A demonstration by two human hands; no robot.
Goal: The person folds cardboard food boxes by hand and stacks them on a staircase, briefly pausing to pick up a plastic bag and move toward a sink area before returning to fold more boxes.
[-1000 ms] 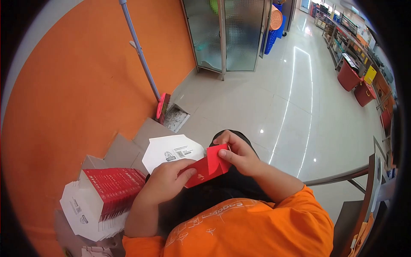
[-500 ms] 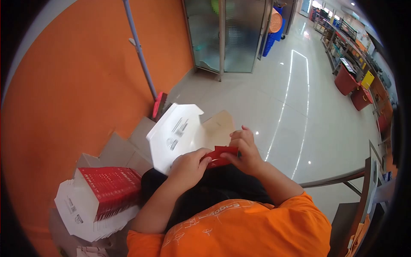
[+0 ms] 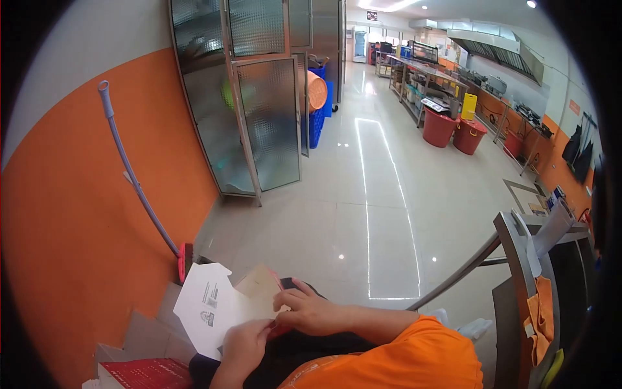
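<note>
A partly folded cardboard carton (image 3: 201, 305) rests at my lap, its white panel with black print facing up and a tan inner panel standing behind. My left hand (image 3: 243, 347) pinches the carton's near edge, its fingers bent. My right hand (image 3: 310, 310) is close beside it, with fingers curled over the same edge. A little red cardboard shows by the right hand; the fingertips partly hide the fold. To the left of my left hand, a stack of red and white flat cartons (image 3: 146, 374) is cut off by the frame's bottom.
A broom (image 3: 139, 181) leans on the orange wall at left. Beyond it stands a glass-doored cabinet (image 3: 269, 123). Red tubs (image 3: 440, 128) sit by shelving across the tiled floor (image 3: 324, 220). At right is a metal-framed stand (image 3: 518, 240) with an orange cloth (image 3: 539, 321).
My view has tilted up and swung right, so the hands, carton and stack appear lower in the picture. Both hands stay on the carton; the red flap between them is now mostly hidden.
</note>
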